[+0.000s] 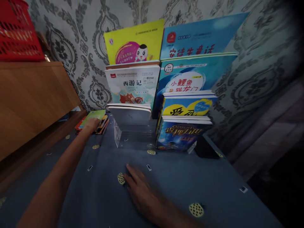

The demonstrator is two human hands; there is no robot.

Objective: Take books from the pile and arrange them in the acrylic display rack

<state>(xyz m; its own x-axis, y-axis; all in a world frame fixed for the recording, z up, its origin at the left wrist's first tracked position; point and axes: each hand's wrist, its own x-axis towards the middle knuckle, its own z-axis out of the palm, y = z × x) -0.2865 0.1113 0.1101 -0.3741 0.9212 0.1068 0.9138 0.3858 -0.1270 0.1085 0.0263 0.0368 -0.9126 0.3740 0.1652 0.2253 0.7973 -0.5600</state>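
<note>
My left hand (93, 124) reaches out to a small pile of thin books at the far left, touching the green book (97, 113) on top. Its fingers are too small and dim to show whether they grip the cover. Low over the middle of the tabletop, my right hand (140, 190) is open, with fingers apart and nothing in them; it is slightly blurred. Beyond it stands a clear plastic book rack (134, 136) with a dark grey-backed book (130, 115) at the front of its left column. In the right column, a dark blue book (181, 134) is foremost.
Behind these, the rack holds a white book (133, 84), a yellow book (135, 41) and several blue ones. A wooden box (35, 101) with a red basket (19, 34) on it stands left. Blue patterned cloth (99, 196) covers the table. A black flat object (207, 147) lies right of the rack.
</note>
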